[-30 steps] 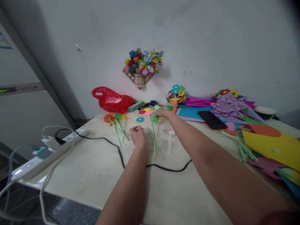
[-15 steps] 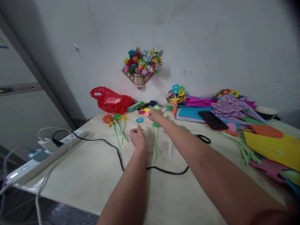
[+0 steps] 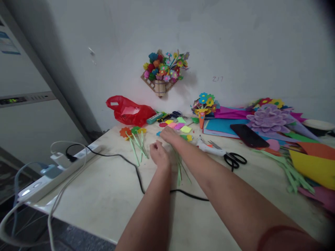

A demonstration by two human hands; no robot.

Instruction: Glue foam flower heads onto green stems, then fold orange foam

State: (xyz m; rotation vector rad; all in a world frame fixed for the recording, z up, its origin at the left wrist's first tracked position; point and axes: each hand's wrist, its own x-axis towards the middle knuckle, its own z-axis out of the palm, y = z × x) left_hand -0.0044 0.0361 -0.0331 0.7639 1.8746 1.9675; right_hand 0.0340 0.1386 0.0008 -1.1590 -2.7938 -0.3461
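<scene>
My right hand is closed over the small blue paper flower, covering most of it; whether the fingers grip anything is hidden. Just below and left of it, my left hand hovers with curled fingers, and what it may hold is too small to see. Orange, green and yellow flowers on pale green stems lie to the left. More green stems show beneath my right forearm. Behind my right hand lie several coloured paper pieces, among them a magenta one and a yellow-green one.
A white glue gun and black-handled scissors lie right of my right forearm. Its black cable crosses the table. Further out are a red bag, a phone, coloured sheets and a power strip.
My right hand has moved from the pink piece at the back toward the blue flower, uncovering the coloured pieces. The view has shifted, and the glue gun now shows beside my forearm.
</scene>
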